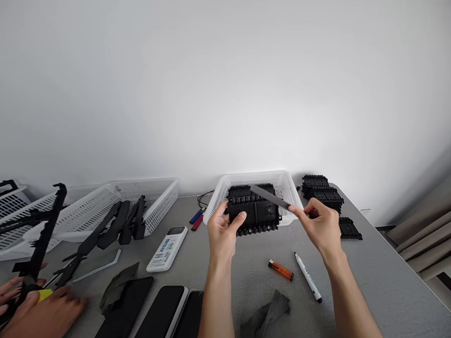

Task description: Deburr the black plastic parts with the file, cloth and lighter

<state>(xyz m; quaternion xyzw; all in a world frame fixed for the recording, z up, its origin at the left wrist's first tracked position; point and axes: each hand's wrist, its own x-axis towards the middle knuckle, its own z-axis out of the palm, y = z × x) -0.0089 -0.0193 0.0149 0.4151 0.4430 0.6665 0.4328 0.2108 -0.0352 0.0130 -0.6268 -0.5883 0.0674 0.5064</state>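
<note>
Black plastic part [260,215]: raised in the left hand before the near side of the white basket [262,174], well off the table [382,281].
Writing on the part: none legible at this size.
Part's long axis: runs roughly left to right, the broad ribbed face toward the camera, toothed edges along top and bottom.
Left hand [223,227]: closed on the part's left end, thumb flat on the front face, other fingers mostly behind; the forearm rises almost straight from below.
Right hand [321,223]: curled around the handle end of a flat grey tool [269,195], index finger stretched along it; the forearm slants up and leftward.
Grey tool: points left and upward, its tip over the part's upper edge; whether it touches cannot be told.
In the basket: more black parts [239,190], behind the held one.
Right of the basket: stacked black parts [322,195] near the table's edge.
White marker [308,277]: fine print along the barrel, too small to read; an orange lighter [281,270] lies beside it.
White device [167,249]: blue lettering, too blurred to make out.
Far left: a co-worker's hands [52,312] at a long black frame [45,239].
</note>
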